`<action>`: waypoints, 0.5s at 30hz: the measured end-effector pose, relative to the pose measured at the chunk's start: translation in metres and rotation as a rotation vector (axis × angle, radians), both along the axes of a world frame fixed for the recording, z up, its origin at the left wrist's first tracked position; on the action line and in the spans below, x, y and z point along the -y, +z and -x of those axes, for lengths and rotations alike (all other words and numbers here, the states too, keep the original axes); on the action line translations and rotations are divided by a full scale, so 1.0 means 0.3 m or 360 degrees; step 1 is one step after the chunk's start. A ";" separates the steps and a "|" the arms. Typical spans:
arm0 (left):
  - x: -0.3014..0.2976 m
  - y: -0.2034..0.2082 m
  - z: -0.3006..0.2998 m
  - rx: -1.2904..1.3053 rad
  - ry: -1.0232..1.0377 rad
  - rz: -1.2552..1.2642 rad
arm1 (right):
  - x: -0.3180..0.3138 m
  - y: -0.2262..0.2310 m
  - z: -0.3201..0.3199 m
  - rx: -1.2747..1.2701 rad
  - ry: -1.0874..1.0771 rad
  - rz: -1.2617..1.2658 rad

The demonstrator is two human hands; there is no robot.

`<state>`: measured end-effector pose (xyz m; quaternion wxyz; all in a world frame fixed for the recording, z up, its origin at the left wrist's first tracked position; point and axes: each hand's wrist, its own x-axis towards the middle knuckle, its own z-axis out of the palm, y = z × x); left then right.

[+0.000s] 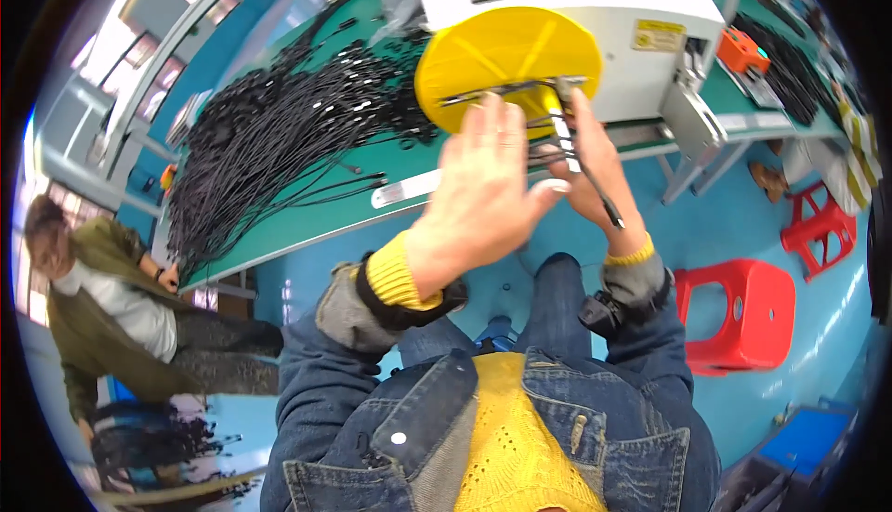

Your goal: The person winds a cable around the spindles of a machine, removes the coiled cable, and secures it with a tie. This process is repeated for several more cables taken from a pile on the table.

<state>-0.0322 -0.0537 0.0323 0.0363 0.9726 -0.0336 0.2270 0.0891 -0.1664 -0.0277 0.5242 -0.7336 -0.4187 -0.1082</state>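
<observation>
In front of me is a round yellow disc on a white machine, with a dark bar across its lower part. My left hand lies before the disc's lower edge, its fingers stretched out together and the thumb apart. My right hand is closed around a black cable, beside the disc's lower right. The cable's end points down toward me, and black-and-white pieces show along it. Some strands pass between my two hands; the left palm partly hides them.
A large heap of black cables covers the green table to the left. At right stand red stools and a metal bracket. An orange device sits farther right. Another person stands at the far left, a hand near the cables.
</observation>
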 end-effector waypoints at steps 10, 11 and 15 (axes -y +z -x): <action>0.183 0.153 0.004 -0.0067 -0.0250 -0.0060 | 0.022 -0.005 0.018 0.0051 0.0239 -0.0071; 0.194 0.153 0.007 -0.0079 -0.0317 -0.0048 | 0.013 -0.006 0.014 0.0107 0.0179 -0.0070; 0.210 0.129 0.012 -0.0313 -0.0151 -0.0242 | 0.024 -0.008 -0.011 0.0261 -0.0023 -0.0052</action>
